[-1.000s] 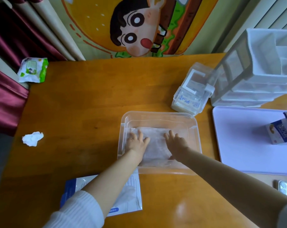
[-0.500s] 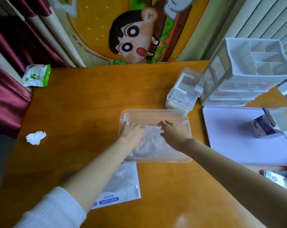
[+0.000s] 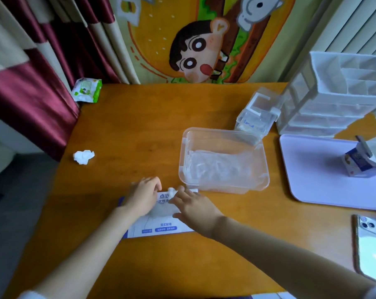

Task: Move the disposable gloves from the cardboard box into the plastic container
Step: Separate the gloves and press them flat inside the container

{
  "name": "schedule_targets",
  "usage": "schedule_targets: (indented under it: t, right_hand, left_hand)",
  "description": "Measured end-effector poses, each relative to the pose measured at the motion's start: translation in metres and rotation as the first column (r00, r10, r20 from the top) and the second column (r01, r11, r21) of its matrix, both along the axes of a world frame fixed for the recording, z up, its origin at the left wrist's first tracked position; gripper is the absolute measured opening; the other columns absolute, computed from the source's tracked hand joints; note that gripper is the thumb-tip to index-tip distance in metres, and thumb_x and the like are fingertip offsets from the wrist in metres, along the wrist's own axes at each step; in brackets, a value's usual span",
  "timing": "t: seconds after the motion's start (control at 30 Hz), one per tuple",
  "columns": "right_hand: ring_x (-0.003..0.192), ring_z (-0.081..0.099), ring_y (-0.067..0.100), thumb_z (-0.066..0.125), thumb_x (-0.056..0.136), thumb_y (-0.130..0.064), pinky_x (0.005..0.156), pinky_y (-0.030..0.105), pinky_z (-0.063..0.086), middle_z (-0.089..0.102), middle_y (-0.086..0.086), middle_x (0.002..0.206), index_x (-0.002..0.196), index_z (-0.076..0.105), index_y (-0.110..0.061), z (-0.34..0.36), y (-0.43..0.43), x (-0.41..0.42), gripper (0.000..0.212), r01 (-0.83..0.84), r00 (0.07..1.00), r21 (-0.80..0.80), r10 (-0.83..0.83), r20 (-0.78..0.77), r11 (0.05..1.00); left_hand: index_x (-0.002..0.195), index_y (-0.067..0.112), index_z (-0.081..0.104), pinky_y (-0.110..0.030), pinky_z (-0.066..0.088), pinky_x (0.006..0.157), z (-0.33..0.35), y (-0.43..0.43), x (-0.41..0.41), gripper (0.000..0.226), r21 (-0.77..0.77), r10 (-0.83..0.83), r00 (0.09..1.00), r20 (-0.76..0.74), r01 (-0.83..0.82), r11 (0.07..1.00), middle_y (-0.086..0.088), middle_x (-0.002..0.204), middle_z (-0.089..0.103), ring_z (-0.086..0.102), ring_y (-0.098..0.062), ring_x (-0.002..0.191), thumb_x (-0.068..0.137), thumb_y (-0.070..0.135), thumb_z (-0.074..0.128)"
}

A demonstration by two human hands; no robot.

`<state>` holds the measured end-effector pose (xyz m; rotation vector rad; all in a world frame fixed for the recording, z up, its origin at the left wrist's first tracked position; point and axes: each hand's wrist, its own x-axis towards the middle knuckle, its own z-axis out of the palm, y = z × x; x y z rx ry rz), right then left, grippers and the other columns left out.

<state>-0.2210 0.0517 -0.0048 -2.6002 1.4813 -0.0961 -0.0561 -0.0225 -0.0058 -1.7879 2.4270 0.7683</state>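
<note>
A flat white and blue cardboard box (image 3: 161, 227) lies on the wooden table near me. My left hand (image 3: 143, 197) rests on the box's left part, fingers bent toward its far edge. At the box's far edge, the fingertips of my right hand (image 3: 193, 207) pinch a small white tuft of disposable glove (image 3: 171, 190). The clear plastic container (image 3: 259, 180) stands just beyond and to the right, with a flat layer of translucent gloves (image 3: 217, 167) on its bottom.
A crumpled tissue (image 3: 83, 156) and a wipes pack (image 3: 86, 90) lie to the left. A small clear box (image 3: 256, 117) and a white drawer organiser (image 3: 338, 93) stand behind the container. A lilac tray (image 3: 316, 182) with a small carton (image 3: 359, 162) and a phone (image 3: 372, 249) lie right.
Both hands have left the plastic container and come back toward me onto the cardboard box. The gloves stay lying in the container.
</note>
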Motion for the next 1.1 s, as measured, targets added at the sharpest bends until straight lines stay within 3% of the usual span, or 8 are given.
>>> schedule_targets:
  t: [0.1,0.2,0.33,0.4,0.5,0.67,0.9,1.1]
  right_hand:
    - [0.089,0.064,0.027,0.067,0.085,-0.02,0.067,0.032,0.049,0.068,0.008,0.094,0.099,0.07,-0.015,0.0,-0.001,0.007,0.015,0.018,0.993,0.11,-0.005,-0.115,0.994]
    - [0.107,0.056,0.029,0.049,0.097,-0.014,0.084,0.035,0.043,0.064,0.009,0.115,0.118,0.062,-0.015,-0.002,-0.005,0.004,0.026,0.104,0.978,0.127,-0.078,-0.195,0.986]
    - [0.062,0.064,0.014,0.094,0.045,-0.022,0.05,0.017,0.044,0.068,-0.008,0.07,0.067,0.072,-0.028,0.006,-0.008,0.008,0.032,0.123,0.987,0.054,-0.116,-0.11,0.991]
    - [0.056,0.06,0.018,0.092,0.05,-0.018,0.046,0.019,0.042,0.064,-0.005,0.062,0.062,0.069,-0.023,0.008,-0.01,0.007,0.027,0.168,0.986,-0.016,-0.168,-0.008,0.986]
    - [0.067,0.06,0.028,0.069,0.083,-0.013,0.055,0.03,0.045,0.064,0.006,0.07,0.078,0.068,-0.01,0.023,-0.014,0.006,0.006,0.207,0.972,-0.007,-0.205,0.119,0.978]
    - [0.088,0.059,0.027,0.041,0.099,-0.016,0.069,0.034,0.047,0.063,0.006,0.1,0.108,0.063,-0.012,0.037,-0.017,-0.007,0.025,0.336,0.924,0.141,-0.355,0.14,0.931]
    - [0.083,0.058,0.023,0.041,0.098,-0.011,0.061,0.031,0.044,0.062,0.003,0.096,0.099,0.064,-0.012,0.043,-0.018,-0.026,0.023,0.45,0.85,0.174,-0.48,0.218,0.876]
    - [0.117,0.049,0.019,0.06,0.091,-0.026,0.094,0.031,0.044,0.051,-0.002,0.13,0.131,0.044,-0.021,0.042,-0.008,-0.028,0.043,0.33,0.922,0.199,-0.36,0.139,0.923]
  left_hand:
    - [0.116,0.022,0.056,-0.028,0.043,0.092,-0.01,0.014,0.01,0.022,0.187,-0.097,0.992,-0.076,0.109,0.976,0.007,0.126,0.05,0.046,-0.013,0.117,0.099,0.013,0.045]
    - [0.133,0.025,0.047,-0.031,0.031,0.109,-0.012,0.025,0.014,0.036,0.239,-0.185,0.978,-0.092,0.203,0.95,0.008,0.141,0.038,0.031,-0.013,0.133,0.098,0.024,0.051]
    - [0.141,0.027,0.037,-0.031,0.02,0.115,-0.016,0.037,0.018,0.06,0.137,-0.216,0.976,-0.019,0.217,0.967,0.007,0.153,0.026,0.019,-0.015,0.143,0.089,0.037,0.064]
    - [0.142,0.025,0.036,-0.031,0.019,0.116,-0.019,0.041,0.016,0.064,0.07,-0.193,0.981,0.022,0.191,0.979,0.006,0.154,0.027,0.018,-0.016,0.144,0.087,0.036,0.067]
    - [0.147,0.022,0.027,-0.032,0.018,0.117,-0.023,0.044,0.015,0.075,0.038,-0.172,0.983,0.068,0.17,0.985,0.004,0.157,0.023,0.017,-0.018,0.146,0.086,0.04,0.067]
    - [0.145,0.022,0.032,-0.03,0.021,0.116,-0.027,0.044,0.017,0.078,0.013,-0.14,0.99,0.028,0.14,0.99,0.005,0.154,0.03,0.023,-0.016,0.144,0.081,0.042,0.072]
    - [0.146,0.023,0.033,-0.034,0.023,0.116,-0.033,0.044,0.019,0.084,0.041,-0.087,0.996,-0.028,0.088,0.995,0.006,0.153,0.032,0.025,-0.016,0.143,0.077,0.041,0.076]
    - [0.139,0.025,0.036,-0.037,0.036,0.11,-0.024,0.038,0.019,0.074,0.24,0.014,0.962,-0.273,0.054,0.969,0.004,0.146,0.037,0.033,-0.018,0.137,0.078,0.031,0.078]
